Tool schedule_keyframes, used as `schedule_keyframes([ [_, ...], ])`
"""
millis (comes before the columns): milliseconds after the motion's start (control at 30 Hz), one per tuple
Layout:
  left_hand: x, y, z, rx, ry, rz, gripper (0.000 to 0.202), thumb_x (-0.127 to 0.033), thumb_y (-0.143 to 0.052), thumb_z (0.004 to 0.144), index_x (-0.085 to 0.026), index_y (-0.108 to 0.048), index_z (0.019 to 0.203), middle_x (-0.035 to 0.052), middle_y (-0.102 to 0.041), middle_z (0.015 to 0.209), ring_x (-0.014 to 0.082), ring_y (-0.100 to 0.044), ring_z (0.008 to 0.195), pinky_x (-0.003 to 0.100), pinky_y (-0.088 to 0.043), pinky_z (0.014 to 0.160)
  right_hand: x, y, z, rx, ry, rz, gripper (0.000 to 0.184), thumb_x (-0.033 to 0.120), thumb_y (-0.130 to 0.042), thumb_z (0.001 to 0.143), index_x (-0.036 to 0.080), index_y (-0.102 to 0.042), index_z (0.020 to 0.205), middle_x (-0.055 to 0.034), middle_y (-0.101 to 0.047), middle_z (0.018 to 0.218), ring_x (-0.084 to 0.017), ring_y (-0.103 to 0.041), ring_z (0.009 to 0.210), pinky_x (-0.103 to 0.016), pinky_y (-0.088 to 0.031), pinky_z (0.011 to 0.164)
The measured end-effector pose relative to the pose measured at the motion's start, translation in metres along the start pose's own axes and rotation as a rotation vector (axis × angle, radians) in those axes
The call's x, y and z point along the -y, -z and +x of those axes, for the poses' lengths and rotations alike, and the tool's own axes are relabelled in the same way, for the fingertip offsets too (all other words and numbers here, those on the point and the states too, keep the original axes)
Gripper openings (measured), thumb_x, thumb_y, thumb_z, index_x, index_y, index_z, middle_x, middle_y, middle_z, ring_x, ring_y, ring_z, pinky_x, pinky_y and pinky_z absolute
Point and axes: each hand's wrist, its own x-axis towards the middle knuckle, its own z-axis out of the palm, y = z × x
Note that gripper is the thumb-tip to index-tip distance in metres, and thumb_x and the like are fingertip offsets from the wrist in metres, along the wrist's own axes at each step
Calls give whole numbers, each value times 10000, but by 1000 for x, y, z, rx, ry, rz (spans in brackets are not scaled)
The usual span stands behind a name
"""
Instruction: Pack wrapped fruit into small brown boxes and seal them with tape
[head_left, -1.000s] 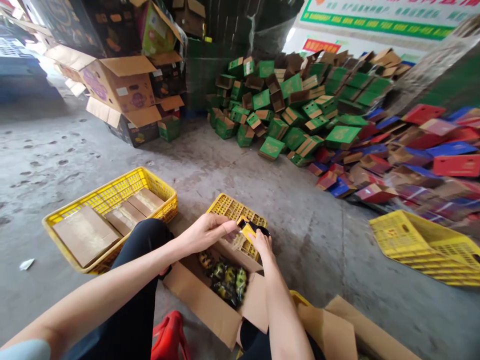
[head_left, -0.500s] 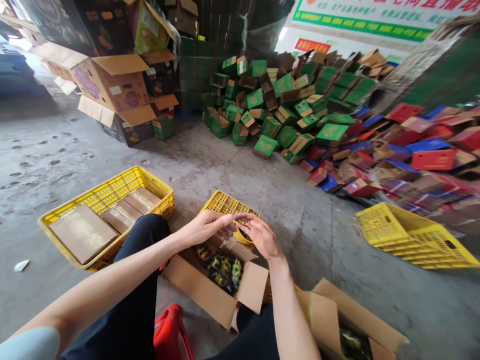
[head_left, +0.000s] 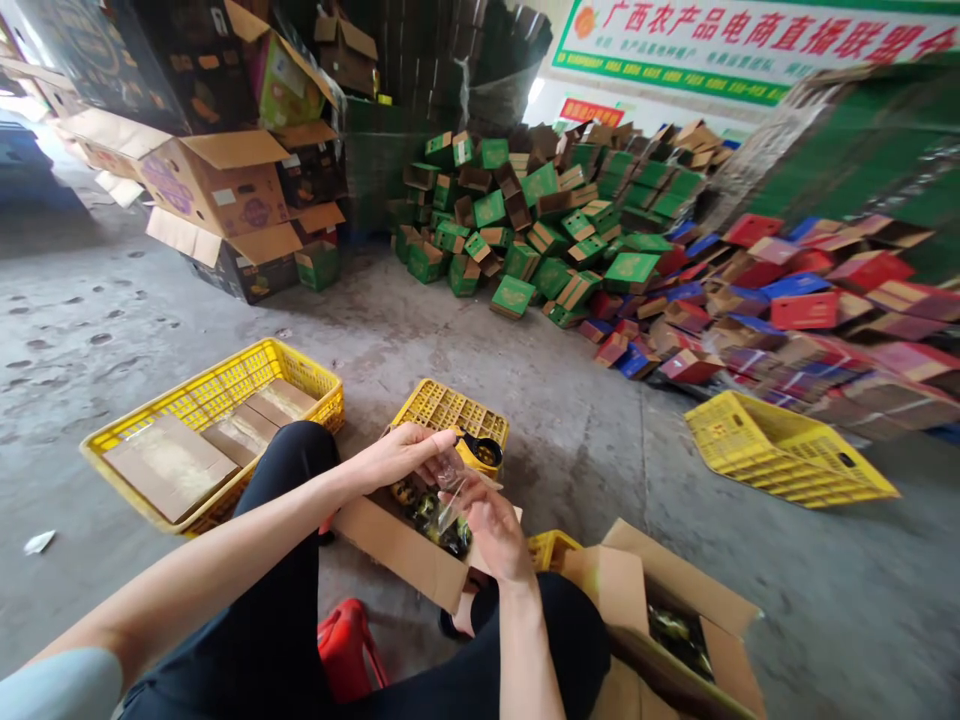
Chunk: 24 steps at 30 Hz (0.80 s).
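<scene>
A crumpled piece of clear plastic film (head_left: 452,490) stretches between my two hands. My left hand (head_left: 405,456) pinches its upper end, thumb pointing right. Lower and to the right, my right hand (head_left: 495,525) has its fingers curled on the other end. Both hands are above an open cardboard box (head_left: 401,550) between my knees. Inside it lie several dark green and yellowish mottled fruits (head_left: 427,515) in shiny clear wrapping, partly hidden by my hands. Just behind the film, a yellow and black tool (head_left: 480,452) with a round black ring rests on an upturned yellow crate (head_left: 435,405).
A yellow crate (head_left: 206,385) with closed cartons (head_left: 169,465) stands left of my knee. Another open carton (head_left: 622,590) holds wrapped fruits at right. A red stool (head_left: 346,650) is below me. Yellow crates (head_left: 780,450) lie right; green boxes (head_left: 514,295) and red boxes (head_left: 802,310) are heaped behind.
My right hand has moved down and left from my left hand, and the clear film now shows spread between them. The camera view has turned slightly right.
</scene>
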Motion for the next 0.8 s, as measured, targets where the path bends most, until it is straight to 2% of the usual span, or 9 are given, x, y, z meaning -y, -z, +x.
schedule_keyframes([
  [167, 2, -5, 4, -30, 26, 14, 797, -841, -564, 851, -87, -796, 964, 120, -768, 804, 184, -710, 712, 270, -560, 680, -5, -3, -9, -59, 29, 128, 313, 606, -767, 833, 296, -739, 797, -67, -742, 1032, -290, -689, 1061, -524, -502, 1075],
  [333, 3, -10, 9, -33, 42, 19, 783, -823, -567, 866, -85, -789, 1001, 126, -772, 852, 178, -708, 727, 261, -554, 685, -6, 7, -16, -63, 34, 116, 312, 574, -810, 811, 277, -743, 880, -48, -730, 860, -265, -705, 929, -487, -536, 1008],
  [467, 3, -12, 10, -43, 33, 102, 786, -819, -521, 894, -89, -777, 1034, 125, -773, 885, 186, -716, 754, 266, -555, 694, -11, 16, -19, -68, -77, 56, 432, 651, -797, 798, 266, -714, 975, -29, -706, 811, -250, -722, 832, -449, -581, 888],
  [533, 4, -13, 9, -19, 0, 200, 757, -792, -484, 931, -97, -770, 1019, 116, -769, 874, 191, -717, 764, 268, -549, 703, -15, 20, -17, -91, -119, -7, 501, 691, -772, 802, 283, -692, 1080, -22, -704, 833, -257, -729, 861, -452, -584, 878],
  [600, 5, -14, 7, 15, -65, 331, 694, -733, -450, 982, -115, -765, 996, 100, -766, 875, 186, -707, 775, 263, -536, 725, -17, 23, -13, -115, -101, -145, 543, 725, -736, 813, 285, -697, 1130, -54, -719, 960, -281, -713, 1030, -464, -558, 958],
  [700, 7, -15, 4, 48, -174, 506, 579, -628, -447, 1030, -150, -762, 946, 73, -753, 872, 181, -685, 799, 256, -511, 780, -21, 26, -8, -166, 33, -372, 494, 711, -737, 819, 268, -749, 1036, -94, -691, 1212, -305, -598, 1275, -461, -465, 1109],
  [733, 8, -16, 3, 59, -192, 537, 550, -603, -453, 1035, -160, -761, 933, 67, -747, 867, 183, -680, 805, 253, -504, 793, -21, 26, -8, -180, 64, -411, 437, 666, -752, 834, 269, -755, 1015, -87, -691, 1223, -298, -593, 1276, -452, -450, 1124],
  [800, 11, -15, 3, 78, -192, 545, 514, -578, -464, 1036, -175, -766, 934, 62, -742, 861, 190, -679, 811, 250, -501, 803, -22, 25, -8, -204, 65, -441, 311, 556, -758, 878, 274, -750, 1008, -61, -727, 1116, -270, -645, 1164, -425, -472, 1083],
])
